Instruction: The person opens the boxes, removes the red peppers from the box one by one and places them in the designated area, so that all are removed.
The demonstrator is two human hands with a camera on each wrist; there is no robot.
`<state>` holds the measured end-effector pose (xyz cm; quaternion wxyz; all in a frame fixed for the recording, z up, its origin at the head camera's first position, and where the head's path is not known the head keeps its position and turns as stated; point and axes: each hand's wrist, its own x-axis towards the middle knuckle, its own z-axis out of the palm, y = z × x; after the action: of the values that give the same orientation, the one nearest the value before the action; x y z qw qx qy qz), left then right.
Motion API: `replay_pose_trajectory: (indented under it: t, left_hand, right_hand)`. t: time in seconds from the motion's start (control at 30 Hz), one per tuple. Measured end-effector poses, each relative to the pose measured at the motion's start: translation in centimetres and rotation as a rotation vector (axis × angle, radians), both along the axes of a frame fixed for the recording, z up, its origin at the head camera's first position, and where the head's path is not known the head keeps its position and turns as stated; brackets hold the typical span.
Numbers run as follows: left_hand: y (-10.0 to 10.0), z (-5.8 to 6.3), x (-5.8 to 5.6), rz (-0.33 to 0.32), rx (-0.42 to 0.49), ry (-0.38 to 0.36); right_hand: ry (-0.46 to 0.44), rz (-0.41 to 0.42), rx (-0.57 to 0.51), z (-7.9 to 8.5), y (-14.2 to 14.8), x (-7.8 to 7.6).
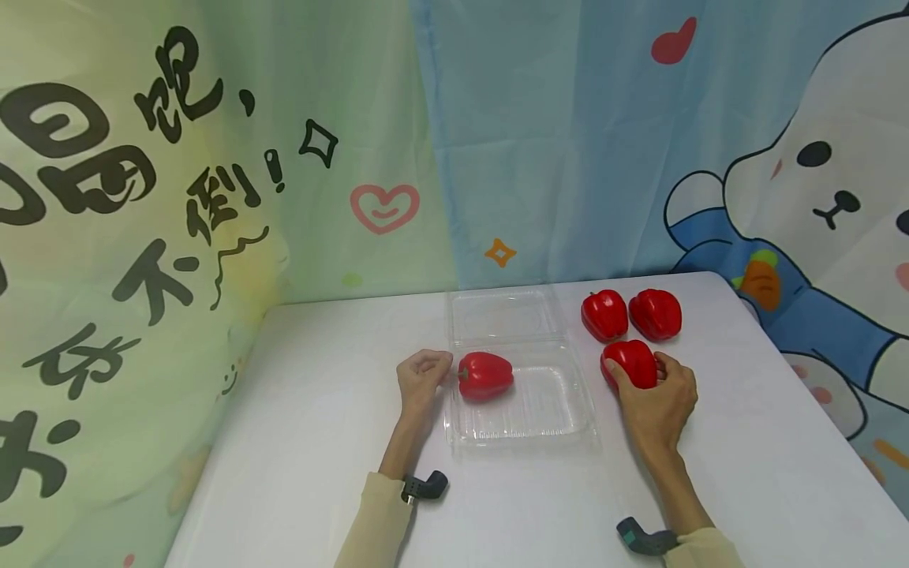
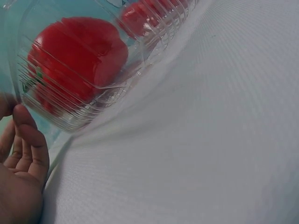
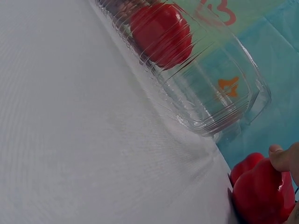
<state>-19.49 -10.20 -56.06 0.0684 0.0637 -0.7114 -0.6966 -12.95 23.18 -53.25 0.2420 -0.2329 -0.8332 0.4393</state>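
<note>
A clear plastic clamshell box (image 1: 550, 406) lies on the table with its lid (image 1: 504, 314) folded back. One red bell pepper (image 1: 487, 376) rests on its side in the left part of the box, green stem to the left. At the box's left rim, my left hand (image 1: 420, 379) pinches the edge between thumb and fingers, as the left wrist view shows. My right hand (image 1: 660, 406) grips another red bell pepper (image 1: 634, 361), right of the box, thumb on its near left side and fingers on its right. The right wrist view shows this pepper close to the table.
Two more red bell peppers, one on the left (image 1: 604, 315) and one on the right (image 1: 656, 314), sit just beyond the right hand. The white table (image 1: 319, 442) ends at a printed curtain (image 1: 341, 142) at the back and left.
</note>
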Motion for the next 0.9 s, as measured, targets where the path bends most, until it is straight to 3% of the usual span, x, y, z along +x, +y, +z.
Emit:
replay_pose_trajectory:
  t: [0.53,0.9]
  left_hand:
    - [0.1,0.1,-0.2,0.003,0.037,0.014]
    - [0.0,0.2,0.0,-0.003,0.048,0.005]
  right_hand:
    - [0.021,-0.042,0.036,0.8,0.4,-0.1]
    - [0.164,0.001,0.088,1.3,0.1,-0.2]
